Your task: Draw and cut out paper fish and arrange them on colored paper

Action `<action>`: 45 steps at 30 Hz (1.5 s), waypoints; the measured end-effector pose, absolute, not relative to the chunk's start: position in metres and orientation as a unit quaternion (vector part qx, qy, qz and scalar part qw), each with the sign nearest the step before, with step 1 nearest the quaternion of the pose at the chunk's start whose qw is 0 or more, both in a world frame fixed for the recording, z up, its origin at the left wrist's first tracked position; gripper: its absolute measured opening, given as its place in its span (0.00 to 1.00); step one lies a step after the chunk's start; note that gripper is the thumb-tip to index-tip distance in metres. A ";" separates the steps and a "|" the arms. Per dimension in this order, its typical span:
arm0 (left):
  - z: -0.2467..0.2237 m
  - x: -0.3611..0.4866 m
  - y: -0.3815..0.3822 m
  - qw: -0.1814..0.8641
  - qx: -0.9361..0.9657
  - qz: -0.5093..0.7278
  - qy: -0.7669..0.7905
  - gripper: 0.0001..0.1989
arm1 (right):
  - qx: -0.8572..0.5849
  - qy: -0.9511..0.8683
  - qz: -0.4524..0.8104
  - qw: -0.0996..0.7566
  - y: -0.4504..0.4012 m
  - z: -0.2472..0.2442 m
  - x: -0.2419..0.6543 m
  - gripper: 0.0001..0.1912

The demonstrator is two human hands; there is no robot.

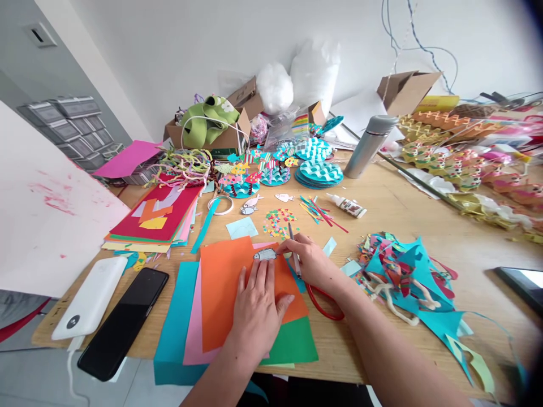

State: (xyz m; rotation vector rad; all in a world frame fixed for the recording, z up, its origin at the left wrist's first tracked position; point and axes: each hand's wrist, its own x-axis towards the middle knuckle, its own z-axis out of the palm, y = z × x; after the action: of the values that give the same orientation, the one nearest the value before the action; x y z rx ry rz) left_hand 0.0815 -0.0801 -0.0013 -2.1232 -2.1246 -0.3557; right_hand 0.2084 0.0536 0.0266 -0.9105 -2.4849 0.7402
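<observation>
The tablet [524, 288] is cut off by the right edge (its far end, that is, unseen)

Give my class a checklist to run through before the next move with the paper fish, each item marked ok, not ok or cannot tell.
1. Paper fish lying on the orange sheet: ok.
2. Left hand steadying the work, palm down: ok.
3. Pen in the right hand: ok.
4. Pen's writing tip touching the fish: cannot tell.
5. Red loop well away from the right wrist: not ok, it lies right by it.
6. Phone apart from the paper stack: ok.
</observation>
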 end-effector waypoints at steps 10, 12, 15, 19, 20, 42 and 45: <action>0.008 0.086 -0.073 0.047 -0.679 -0.105 -0.725 0.29 | -0.313 -0.883 0.273 0.218 0.058 0.023 0.209 0.20; 0.006 0.086 -0.074 0.051 -0.679 -0.107 -0.725 0.29 | -0.316 -0.882 0.273 0.218 0.057 0.023 0.209 0.20; 0.003 0.086 -0.075 0.054 -0.682 -0.110 -0.721 0.29 | -0.324 -0.879 0.274 0.218 0.056 0.023 0.207 0.20; 0.002 0.085 -0.075 0.062 -0.681 -0.105 -0.722 0.28 | -0.326 -0.878 0.270 0.223 0.056 0.021 0.207 0.18; 0.002 0.085 -0.075 0.065 -0.680 -0.103 -0.723 0.28 | -0.325 -0.878 0.270 0.224 0.056 0.020 0.207 0.18; -0.001 0.085 -0.076 0.079 -0.685 -0.105 -0.716 0.28 | -0.324 -0.890 0.243 0.210 0.052 0.024 0.206 0.18; -0.001 0.085 -0.076 0.077 -0.686 -0.101 -0.717 0.28 | -0.322 -0.892 0.239 0.208 0.051 0.024 0.206 0.17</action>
State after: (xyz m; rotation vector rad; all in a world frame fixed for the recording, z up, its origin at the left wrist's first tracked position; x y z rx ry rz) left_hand 0.0853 -0.0755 -0.0010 -2.0548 -2.1469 -0.3039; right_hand 0.2063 0.0515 0.0245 -0.8969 -2.4823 0.6659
